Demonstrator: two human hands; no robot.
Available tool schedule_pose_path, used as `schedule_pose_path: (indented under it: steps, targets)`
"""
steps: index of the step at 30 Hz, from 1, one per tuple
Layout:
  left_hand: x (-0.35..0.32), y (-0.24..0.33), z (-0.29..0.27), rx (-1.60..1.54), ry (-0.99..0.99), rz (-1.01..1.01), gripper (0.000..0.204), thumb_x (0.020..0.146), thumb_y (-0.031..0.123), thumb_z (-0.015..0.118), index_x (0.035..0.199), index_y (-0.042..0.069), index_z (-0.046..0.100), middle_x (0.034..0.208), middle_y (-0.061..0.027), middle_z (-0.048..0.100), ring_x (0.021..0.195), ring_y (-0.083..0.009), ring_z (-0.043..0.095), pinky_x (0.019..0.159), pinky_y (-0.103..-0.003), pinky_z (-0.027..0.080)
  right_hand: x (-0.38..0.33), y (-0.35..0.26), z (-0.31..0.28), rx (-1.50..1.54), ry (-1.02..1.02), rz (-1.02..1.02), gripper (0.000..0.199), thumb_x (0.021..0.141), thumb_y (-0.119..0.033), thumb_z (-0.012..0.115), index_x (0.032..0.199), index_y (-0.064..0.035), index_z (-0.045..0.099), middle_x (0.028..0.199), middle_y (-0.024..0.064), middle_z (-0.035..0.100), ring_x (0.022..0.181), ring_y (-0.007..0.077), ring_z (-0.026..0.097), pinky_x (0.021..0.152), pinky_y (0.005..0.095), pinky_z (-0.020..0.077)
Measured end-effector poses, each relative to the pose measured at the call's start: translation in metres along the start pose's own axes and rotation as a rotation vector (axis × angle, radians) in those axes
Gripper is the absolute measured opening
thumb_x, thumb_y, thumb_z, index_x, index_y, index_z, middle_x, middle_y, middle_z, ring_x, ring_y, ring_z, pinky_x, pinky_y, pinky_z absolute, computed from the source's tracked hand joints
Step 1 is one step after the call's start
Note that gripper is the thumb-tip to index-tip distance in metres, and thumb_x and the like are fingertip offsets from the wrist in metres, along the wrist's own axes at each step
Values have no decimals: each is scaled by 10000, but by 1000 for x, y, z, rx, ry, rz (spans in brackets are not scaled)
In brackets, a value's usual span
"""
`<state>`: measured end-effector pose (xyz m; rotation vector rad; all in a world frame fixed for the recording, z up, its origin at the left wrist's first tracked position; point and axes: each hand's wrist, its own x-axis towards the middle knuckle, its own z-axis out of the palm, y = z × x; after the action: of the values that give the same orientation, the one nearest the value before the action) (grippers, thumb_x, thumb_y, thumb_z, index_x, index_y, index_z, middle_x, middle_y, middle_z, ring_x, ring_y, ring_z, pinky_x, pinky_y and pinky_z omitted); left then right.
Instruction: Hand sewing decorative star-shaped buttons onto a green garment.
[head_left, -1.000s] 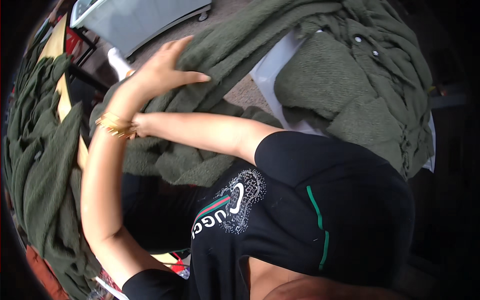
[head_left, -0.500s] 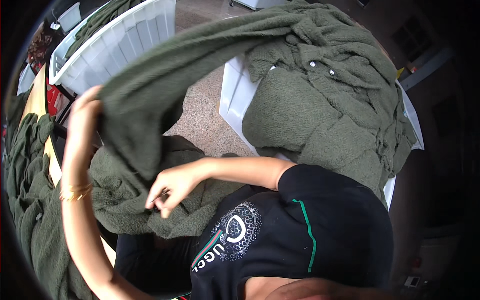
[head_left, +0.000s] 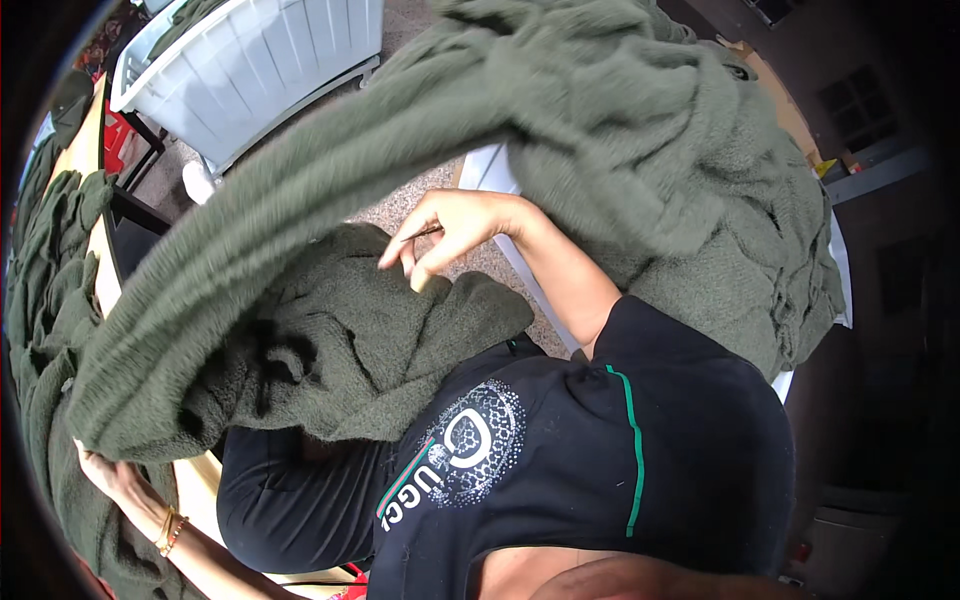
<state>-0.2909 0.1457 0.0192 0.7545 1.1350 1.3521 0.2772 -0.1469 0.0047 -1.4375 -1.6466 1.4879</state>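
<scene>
We are gripping the thick olive-green knitted garment [head_left: 330, 250] by its edge with our left hand [head_left: 110, 470] at eight o'clock, while our right hand [head_left: 450, 235], fingers loosely curled, is pinching a thin dark needle-like tool [head_left: 425, 233] above the lap-draped fabric.

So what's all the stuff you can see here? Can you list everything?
Knitted garment: one, olive green, stretched across the middle, from the pile to the lower left.
Garment pile: one heap, olive green, upper right, on a white surface.
Garment on lap: one, olive green, bunched in the centre.
Garments on table: several, olive green, left edge.
Plastic crate: one, white, top left.
Floor: speckled grey-brown, between crate and pile.
Black shirt: one, with green piping, lower centre.
Bangles: gold, on the left wrist.
Left hand: gripping the stretched garment's lower end.
Right hand: above the lap garment, pinching something thin.
</scene>
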Motion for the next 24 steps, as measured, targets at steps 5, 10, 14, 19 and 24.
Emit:
schedule_pose_path:
  steps: [5,10,14,19,24]
  targets:
    - [36,-38,-92,445,-353,44,481,929,126,472,1384,-33,480,1347,-166,546,1209,-250,547,1065,-341,386,5,-59,3,-391,130,561,484,904,-317,681,1339,-125,591,1234,38,649,1080,141,594,906,288,477]
    - [17,-44,-42,1377,-373,312,484,896,18,400,1364,-62,488,1397,-200,512,1285,-274,500,1119,-356,339,5,-73,10,-447,202,520,485,894,-302,688,1330,-116,590,1231,49,648,1081,152,597,913,295,479]
    - [-36,-34,48,1739,-664,361,662,754,-114,495,1401,27,463,1435,-196,475,1375,-323,413,1160,-408,309,11,-84,15,-496,241,478,485,886,-289,693,1324,-108,589,1228,58,647,1082,160,600,919,301,480]
    - [-127,-75,195,1447,-1330,840,692,691,130,660,1358,60,489,1363,-189,532,1374,-369,393,1143,-469,298,25,-94,42,-541,238,414,486,876,-274,700,1315,-99,588,1224,68,646,1083,171,602,926,308,481]
    - [-171,-175,244,1712,-1508,422,659,794,199,627,1410,88,423,1382,-172,505,1249,-367,531,1064,-467,406,37,-99,62,-567,256,344,487,866,-258,707,1307,-89,587,1221,79,645,1084,182,605,933,315,483]
